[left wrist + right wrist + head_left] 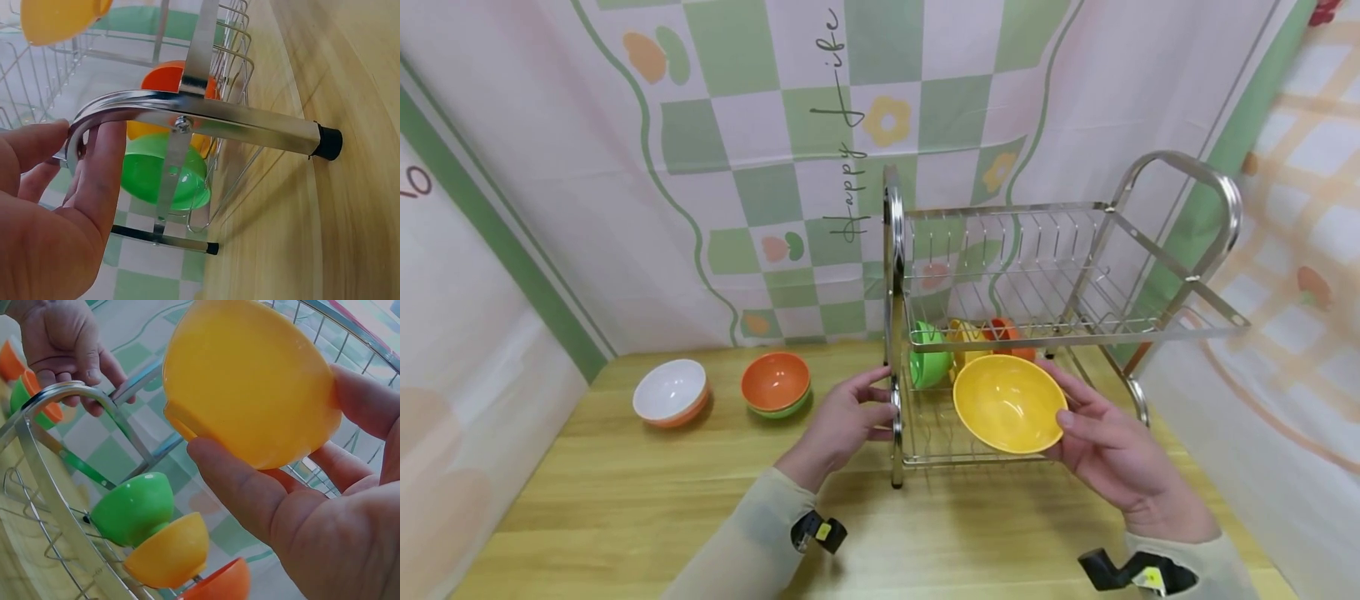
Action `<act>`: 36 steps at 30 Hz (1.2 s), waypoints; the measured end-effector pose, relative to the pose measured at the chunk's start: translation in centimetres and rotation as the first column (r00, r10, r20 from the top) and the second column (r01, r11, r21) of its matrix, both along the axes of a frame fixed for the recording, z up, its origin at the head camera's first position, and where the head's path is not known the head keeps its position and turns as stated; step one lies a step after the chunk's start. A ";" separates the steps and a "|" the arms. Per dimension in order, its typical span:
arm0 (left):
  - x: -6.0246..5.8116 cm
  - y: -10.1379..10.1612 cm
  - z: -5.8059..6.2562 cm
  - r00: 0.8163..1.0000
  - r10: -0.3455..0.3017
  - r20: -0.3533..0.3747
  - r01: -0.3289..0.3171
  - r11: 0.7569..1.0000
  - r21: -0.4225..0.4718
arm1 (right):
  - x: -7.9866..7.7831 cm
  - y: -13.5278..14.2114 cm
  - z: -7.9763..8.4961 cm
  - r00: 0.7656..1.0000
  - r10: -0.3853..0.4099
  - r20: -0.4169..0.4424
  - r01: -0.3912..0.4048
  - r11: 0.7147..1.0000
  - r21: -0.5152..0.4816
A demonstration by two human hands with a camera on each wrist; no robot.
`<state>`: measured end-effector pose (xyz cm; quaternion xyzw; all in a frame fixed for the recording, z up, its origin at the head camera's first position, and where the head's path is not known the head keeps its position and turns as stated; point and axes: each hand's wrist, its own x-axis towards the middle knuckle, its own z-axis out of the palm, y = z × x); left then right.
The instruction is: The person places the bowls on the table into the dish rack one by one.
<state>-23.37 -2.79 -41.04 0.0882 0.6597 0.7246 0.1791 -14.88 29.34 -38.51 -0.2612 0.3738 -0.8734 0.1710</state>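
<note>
My right hand [1108, 450] grips a yellow bowl [1009, 406] by its right rim, thumb at the edge and fingers beneath; it is held in front of the lower tier, its inside tilted towards me. My left hand [844, 423] holds the left side frame of the metal two-tier dish rack [256, 128], fingers curled round the bent tube. On the lower tier a green bowl [134, 509], another yellow bowl [172, 550] and an orange bowl [222, 581] stand on edge in a row. The right wrist view shows the held bowl's underside.
Left of the rack, a white bowl [670, 388] is nested in an orange one, and an orange bowl [775, 380] in a green one. The rack's upper tier [1000, 275] overhangs the lower bowls. A patterned curtain [737, 125] hangs behind the wooden table [625, 500].
</note>
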 end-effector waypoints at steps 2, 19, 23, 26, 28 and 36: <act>-0.1 0.1 0.0 1.000 0.011 0.011 -0.011 1.000 -0.006 | 0.0 0.2 0.0 1.000 0.002 -0.007 -0.002 1.000 0.001; -0.7 0.7 0.2 0.996 0.027 0.088 -0.022 0.999 -0.048 | 0.1 1.8 0.2 0.978 -0.163 -0.129 0.176 0.980 0.093; -0.6 0.8 0.3 0.995 0.029 0.090 -0.024 0.998 -0.051 | 0.3 2.4 0.5 0.931 -0.323 -0.169 0.350 0.921 0.169; -0.6 0.8 0.3 0.995 0.027 0.091 -0.023 0.999 -0.043 | 0.3 2.7 0.8 0.866 -0.467 -0.181 0.499 0.833 0.238; -0.7 0.8 0.2 0.996 0.023 0.089 -0.020 0.999 -0.035 | 0.3 2.9 1.0 0.817 -0.546 -0.187 0.577 0.765 0.286; -0.6 0.6 0.4 0.996 0.012 0.094 -0.010 1.000 -0.026 | 0.0 2.5 1.8 0.690 -0.692 -0.213 0.703 0.570 0.425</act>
